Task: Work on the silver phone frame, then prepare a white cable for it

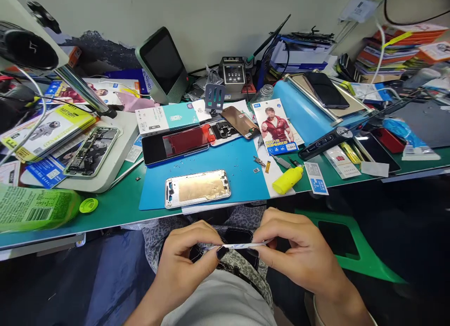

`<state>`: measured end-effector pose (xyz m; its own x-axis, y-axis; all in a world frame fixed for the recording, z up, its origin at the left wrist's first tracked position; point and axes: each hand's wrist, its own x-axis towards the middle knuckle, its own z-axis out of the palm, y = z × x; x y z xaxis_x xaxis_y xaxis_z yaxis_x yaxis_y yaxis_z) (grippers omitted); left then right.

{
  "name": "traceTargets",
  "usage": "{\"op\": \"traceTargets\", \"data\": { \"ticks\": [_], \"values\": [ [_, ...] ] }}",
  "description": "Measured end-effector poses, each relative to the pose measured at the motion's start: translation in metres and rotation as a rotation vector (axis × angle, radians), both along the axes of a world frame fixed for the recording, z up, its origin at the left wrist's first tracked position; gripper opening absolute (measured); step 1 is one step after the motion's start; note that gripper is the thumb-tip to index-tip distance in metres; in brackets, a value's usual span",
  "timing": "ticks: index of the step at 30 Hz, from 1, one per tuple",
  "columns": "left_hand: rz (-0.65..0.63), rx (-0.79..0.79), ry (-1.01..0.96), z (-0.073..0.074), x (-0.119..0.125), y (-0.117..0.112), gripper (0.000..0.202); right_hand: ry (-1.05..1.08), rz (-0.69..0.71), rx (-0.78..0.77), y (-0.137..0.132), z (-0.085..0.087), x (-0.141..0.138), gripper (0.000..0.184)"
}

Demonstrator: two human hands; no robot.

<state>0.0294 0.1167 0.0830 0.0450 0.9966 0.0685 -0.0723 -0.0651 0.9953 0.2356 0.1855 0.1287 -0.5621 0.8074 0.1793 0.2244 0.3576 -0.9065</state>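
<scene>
Above my lap, my left hand (197, 253) and my right hand (286, 246) pinch the two ends of a thin, flat white piece (242, 246). I see it almost edge-on, with faint markings, so its kind cannot be made out. Just beyond, an opened phone frame (202, 187) with a gold-coloured plate lies face up on the blue mat (246, 176). Behind it are a dark phone screen (176, 145) with a red film and a phone part with exposed boards (225, 130). Small metal parts (260, 162) lie at the mat's right side.
A yellow bottle (287, 179) lies near the front edge, beside a blue-and-white card (316, 178). At left are a green bottle (38, 208), its cap (88, 205) and another opened phone (93, 151). A picture packet (277, 126) and a blue machine (302, 110) stand behind.
</scene>
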Motion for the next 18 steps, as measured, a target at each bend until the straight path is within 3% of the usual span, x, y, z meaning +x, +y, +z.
{"op": "traceTargets", "data": {
  "ticks": [3, 5, 10, 18],
  "values": [
    [0.047, -0.332, -0.266, -0.004, 0.004, -0.003, 0.008, -0.001, 0.007, -0.032, -0.003, -0.008, -0.002, 0.012],
    [0.068, -0.447, -0.364, -0.005, 0.007, -0.002, 0.014, -0.007, 0.008, -0.033, -0.005, -0.012, -0.004, 0.012],
    [0.085, -0.591, -0.461, -0.005, 0.008, 0.001, 0.018, -0.025, -0.004, -0.022, -0.006, -0.014, -0.009, 0.013],
    [0.146, -0.652, -0.408, -0.005, 0.010, 0.004, 0.017, -0.067, 0.005, 0.093, -0.008, -0.017, -0.011, 0.012]
  ]
}}
